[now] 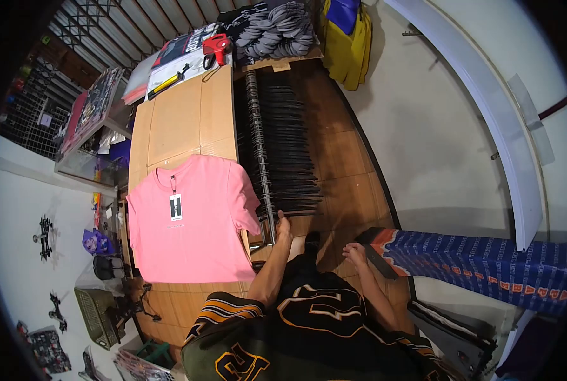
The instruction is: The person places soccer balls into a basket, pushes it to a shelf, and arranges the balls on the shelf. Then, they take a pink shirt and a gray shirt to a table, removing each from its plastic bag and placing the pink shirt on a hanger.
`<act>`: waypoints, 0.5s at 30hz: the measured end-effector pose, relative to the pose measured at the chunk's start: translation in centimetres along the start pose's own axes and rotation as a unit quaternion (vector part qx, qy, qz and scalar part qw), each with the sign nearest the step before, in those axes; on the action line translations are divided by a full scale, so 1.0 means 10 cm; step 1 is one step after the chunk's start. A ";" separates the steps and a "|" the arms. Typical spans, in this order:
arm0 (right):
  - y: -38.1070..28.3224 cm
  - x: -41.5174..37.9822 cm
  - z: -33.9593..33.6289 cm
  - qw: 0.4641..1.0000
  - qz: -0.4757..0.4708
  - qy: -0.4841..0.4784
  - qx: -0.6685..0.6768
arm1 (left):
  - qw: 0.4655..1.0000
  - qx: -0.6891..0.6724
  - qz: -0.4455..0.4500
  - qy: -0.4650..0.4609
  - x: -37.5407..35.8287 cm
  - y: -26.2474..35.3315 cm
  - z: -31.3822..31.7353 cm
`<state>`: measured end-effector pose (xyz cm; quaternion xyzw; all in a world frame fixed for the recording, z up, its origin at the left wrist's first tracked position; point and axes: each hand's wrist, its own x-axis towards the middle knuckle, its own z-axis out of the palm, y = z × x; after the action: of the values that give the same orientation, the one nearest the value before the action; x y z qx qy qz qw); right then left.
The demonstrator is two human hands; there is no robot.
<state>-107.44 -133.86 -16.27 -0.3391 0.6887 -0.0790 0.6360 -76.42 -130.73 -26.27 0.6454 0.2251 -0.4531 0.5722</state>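
There was the left hand (pixel 284 228), half-curled at the rail (pixel 271 226), grip impossible to tell, hangers (pixel 288 143) at twelve o'clock, pink T-shirt (pixel 198 238) flat at nine, right hand (pixel 356 254) half-open, seemingly empty: apparently a hanger pick, next needing one freed cleanly!

At the top of the frame you had a pile of grey items (pixel 280 28), and to its left a red hand-held device (pixel 217 47) and a yellow-and-black tool (pixel 167 84). Right of top centre, you could see a yellow garment (pixel 354 60) hanging below a purple piece (pixel 342 16). A dark wire grid (pixel 26 111) stood at the upper left of your view. Down the left side you had a purple bundle (pixel 95 241) and, lower, an olive-green basket (pixel 96 317). A white curved panel (pixel 490 82) swept down the right.
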 end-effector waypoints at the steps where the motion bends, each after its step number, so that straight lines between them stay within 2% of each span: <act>1: -0.03 -0.02 0.04 1.000 -0.002 -0.002 -0.005 | 1.000 -0.027 -0.003 -0.010 -0.15 0.04 0.01; 3: -0.09 -0.05 0.11 0.999 -0.024 -0.016 -0.014 | 0.996 -0.081 -0.006 -0.030 -0.55 0.14 0.05; 4: -0.07 -0.04 0.12 0.999 -0.036 -0.022 -0.017 | 0.990 -0.137 -0.008 -0.008 -0.62 0.11 0.09; 7: -0.10 -0.15 0.22 0.974 -0.225 -0.007 -0.040 | 0.986 -0.129 0.000 -0.106 -0.76 -0.08 -0.02; 8: -0.10 -0.23 0.23 0.946 -0.316 0.019 -0.074 | 0.975 -0.122 -0.020 -0.185 -0.78 -0.13 -0.10; 11: -0.46 -1.01 0.30 0.865 -0.462 0.099 -0.170 | 0.968 -0.065 -0.050 -0.237 -1.34 -0.18 -0.22; 12: -0.53 -1.23 0.28 0.805 -0.528 0.123 -0.240 | 0.963 -0.049 -0.053 -0.261 -1.60 -0.16 -0.26; 15: -0.59 -1.92 0.25 0.658 -0.621 0.174 -0.389 | 0.940 -0.005 -0.074 -0.334 -2.20 -0.25 -0.44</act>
<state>-103.69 -126.63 2.21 -0.8843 0.3840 -0.2383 0.1174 -87.79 -120.94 -9.36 0.4357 0.0702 -0.6823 0.5829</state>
